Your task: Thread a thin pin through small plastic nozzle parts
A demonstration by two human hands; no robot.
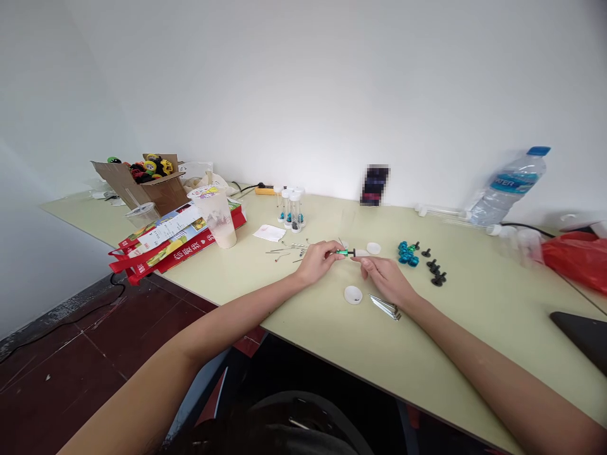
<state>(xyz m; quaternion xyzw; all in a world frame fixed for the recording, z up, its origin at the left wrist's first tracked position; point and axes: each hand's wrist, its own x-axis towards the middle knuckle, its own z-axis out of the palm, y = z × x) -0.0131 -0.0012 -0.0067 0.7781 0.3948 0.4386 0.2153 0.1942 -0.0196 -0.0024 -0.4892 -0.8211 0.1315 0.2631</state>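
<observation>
Over the table, my left hand (pixel 317 264) pinches a small shiny green part (pixel 342 252). A black piece (pixel 351 252) joins its right end, with a short whitish piece (pixel 361 253) beyond. My right hand (pixel 386 277) is closed at the whitish end; its fingers partly hide the grip. Below the hands lies a round white dish (pixel 353 295) with a tiny dark bit inside. Beside it is a bundle of thin metal rods (pixel 385 308). Blue metallic parts (pixel 408 254) and black flanged pieces (pixel 436 272) lie right of my right hand. Loose thin metal pieces (pixel 289 248) lie left of my left hand.
Capped clear tubes (pixel 294 212) stand at the back, near a white paper (pixel 269 233). A plastic cup (pixel 219 221), red bag (pixel 184 243) and cardboard box (pixel 164 193) occupy the left. A phone (pixel 374 185), water bottle (pixel 512 183) and red plastic bag (pixel 576 259) are rearward and right.
</observation>
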